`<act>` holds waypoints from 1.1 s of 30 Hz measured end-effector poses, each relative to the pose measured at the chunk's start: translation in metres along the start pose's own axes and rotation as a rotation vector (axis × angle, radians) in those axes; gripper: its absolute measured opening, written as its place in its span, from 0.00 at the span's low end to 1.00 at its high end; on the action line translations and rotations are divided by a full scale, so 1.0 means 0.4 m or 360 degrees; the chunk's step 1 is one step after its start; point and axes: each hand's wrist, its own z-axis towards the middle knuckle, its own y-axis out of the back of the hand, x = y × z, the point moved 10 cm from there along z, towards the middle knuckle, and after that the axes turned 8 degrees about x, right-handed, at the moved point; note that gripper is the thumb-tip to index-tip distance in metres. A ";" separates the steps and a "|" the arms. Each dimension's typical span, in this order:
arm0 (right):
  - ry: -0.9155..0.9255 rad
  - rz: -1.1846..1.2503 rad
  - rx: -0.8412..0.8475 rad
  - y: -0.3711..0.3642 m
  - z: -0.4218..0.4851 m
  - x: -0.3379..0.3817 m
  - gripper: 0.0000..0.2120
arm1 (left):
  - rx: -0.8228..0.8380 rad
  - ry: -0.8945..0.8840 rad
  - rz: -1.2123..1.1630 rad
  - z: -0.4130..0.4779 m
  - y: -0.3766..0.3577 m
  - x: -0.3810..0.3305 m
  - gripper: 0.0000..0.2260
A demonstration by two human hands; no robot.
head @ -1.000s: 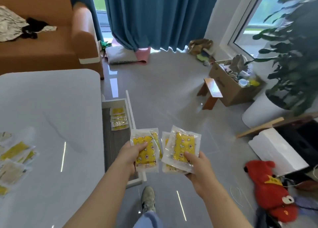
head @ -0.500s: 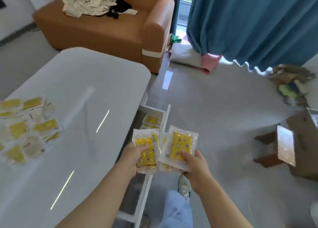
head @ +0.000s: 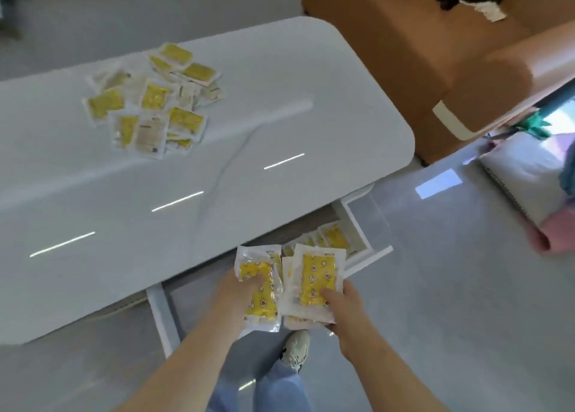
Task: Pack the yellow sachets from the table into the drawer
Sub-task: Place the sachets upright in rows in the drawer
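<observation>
My left hand [head: 238, 290] grips a small stack of yellow sachets [head: 259, 282] in clear wrappers. My right hand [head: 343, 302] grips another stack of yellow sachets [head: 317, 274] beside it. Both stacks hover over the open white drawer [head: 368, 225] that sticks out from under the white table [head: 249, 116]. A few yellow sachets [head: 334, 237] lie in the drawer's far end. A loose pile of several more sachets [head: 155, 100] is spread on the table's far left part.
An orange sofa [head: 435, 53] with clothes on it stands close behind the table's right end. A white and pink cushion [head: 529, 187] lies on the grey floor at the right. My shoe [head: 295, 348] and jeans leg are below the drawer.
The view has swung left and down, so the table top and its sachet pile now fill the frame. Both hands still hold their stacks, now over the open drawer.
</observation>
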 end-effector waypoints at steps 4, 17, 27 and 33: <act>-0.0132 -0.0184 0.0049 -0.040 0.045 -0.026 0.10 | -0.0128 0.0115 -0.0243 0.016 0.043 0.060 0.22; -0.0136 -0.0636 0.0164 -0.098 0.338 -0.063 0.09 | -0.0249 0.0256 -0.0519 0.211 0.080 0.159 0.19; -0.0169 -0.1117 0.0312 -0.088 0.690 -0.124 0.15 | -0.0339 0.0295 -0.0756 0.515 0.040 0.233 0.03; -0.0043 -0.1817 0.0293 -0.060 0.787 -0.150 0.11 | -0.0348 0.0224 -0.0531 0.635 -0.025 0.252 0.04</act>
